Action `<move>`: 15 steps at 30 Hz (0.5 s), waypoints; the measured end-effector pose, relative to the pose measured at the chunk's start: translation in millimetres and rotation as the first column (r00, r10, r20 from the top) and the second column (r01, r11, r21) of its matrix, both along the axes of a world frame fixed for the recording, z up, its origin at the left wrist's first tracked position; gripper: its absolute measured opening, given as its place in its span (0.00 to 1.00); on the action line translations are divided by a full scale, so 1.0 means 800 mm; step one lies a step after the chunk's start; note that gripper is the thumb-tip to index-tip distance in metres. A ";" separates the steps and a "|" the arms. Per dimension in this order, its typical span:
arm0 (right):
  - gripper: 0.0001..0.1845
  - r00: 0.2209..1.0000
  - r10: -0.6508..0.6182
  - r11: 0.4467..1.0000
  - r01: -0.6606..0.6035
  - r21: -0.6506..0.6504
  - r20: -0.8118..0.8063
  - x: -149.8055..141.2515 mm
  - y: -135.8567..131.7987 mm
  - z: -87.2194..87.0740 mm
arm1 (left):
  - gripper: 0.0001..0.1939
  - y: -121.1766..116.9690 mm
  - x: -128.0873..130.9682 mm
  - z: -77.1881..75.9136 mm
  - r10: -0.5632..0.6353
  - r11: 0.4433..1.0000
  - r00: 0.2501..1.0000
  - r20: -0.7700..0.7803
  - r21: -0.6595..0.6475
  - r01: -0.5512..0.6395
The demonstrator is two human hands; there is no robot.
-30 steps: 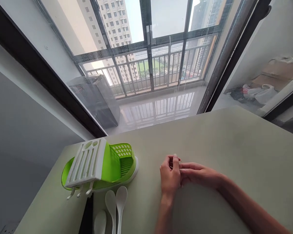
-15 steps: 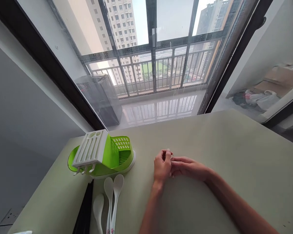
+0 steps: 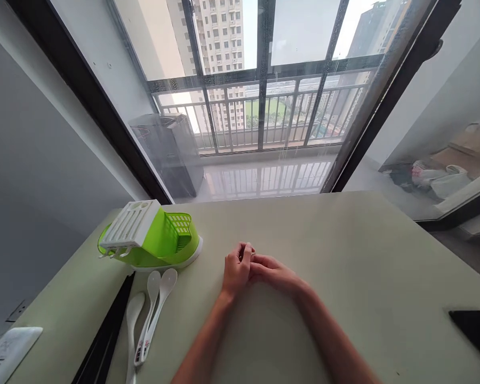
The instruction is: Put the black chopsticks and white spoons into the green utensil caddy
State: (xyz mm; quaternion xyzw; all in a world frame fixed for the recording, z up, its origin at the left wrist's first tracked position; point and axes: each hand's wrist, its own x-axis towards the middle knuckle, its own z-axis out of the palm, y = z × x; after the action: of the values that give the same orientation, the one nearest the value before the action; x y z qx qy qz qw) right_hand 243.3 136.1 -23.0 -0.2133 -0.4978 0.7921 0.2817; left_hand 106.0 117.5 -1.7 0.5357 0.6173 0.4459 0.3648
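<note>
My left hand [image 3: 236, 272] rests near the middle of the table [image 3: 328, 240], its fingers curled and the thumb raised against them. Against it lies my right hand [image 3: 274, 273], fingers pressed together and their tips tucked at the left palm. Anything held between the two is hidden. To the left of the hands stands a green and white cutlery holder [image 3: 170, 240] with slots on its raised top and hooks at the front. White spoons [image 3: 159, 304] lie in front of it, two of them crossing, beside a white rice paddle [image 3: 133, 314] and a bundle of black chopsticks [image 3: 108, 330].
A white packet [image 3: 14, 346] with print lies at the lower left edge. Near the right edge is a flat black object [image 3: 476, 330]. Beyond the table stands a glass door [image 3: 288, 128], with a grey appliance [image 3: 172, 149] on the balcony behind it.
The view has turned, so the table things and both hands appear further left. More of the white packet shows, and the black object has come into view. The hands keep their joined pose.
</note>
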 end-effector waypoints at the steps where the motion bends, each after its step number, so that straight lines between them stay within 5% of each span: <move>1: 0.25 1.000 -0.015 0.999 0.015 0.029 0.013 -0.001 -0.001 0.001 | 0.18 -0.001 0.002 0.001 0.008 1.000 1.000 -0.005 0.002 -0.008; 6: 0.25 0.991 -0.113 0.981 0.101 0.165 0.067 -0.005 -0.003 0.004 | 0.19 -0.001 0.007 -0.001 0.015 1.000 1.000 -0.008 0.002 -0.015; 15: 0.24 0.983 -0.103 0.975 0.070 0.211 0.149 -0.003 0.000 0.009 | 0.20 -0.002 0.009 -0.010 0.039 0.998 0.999 -0.013 0.048 -0.038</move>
State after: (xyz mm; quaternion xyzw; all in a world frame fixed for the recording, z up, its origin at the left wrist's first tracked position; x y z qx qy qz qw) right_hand 241.0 135.8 -15.6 -0.2671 -0.5879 0.7039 0.2960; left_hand 113.3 115.9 -9.8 0.5353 0.6191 0.4639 0.3391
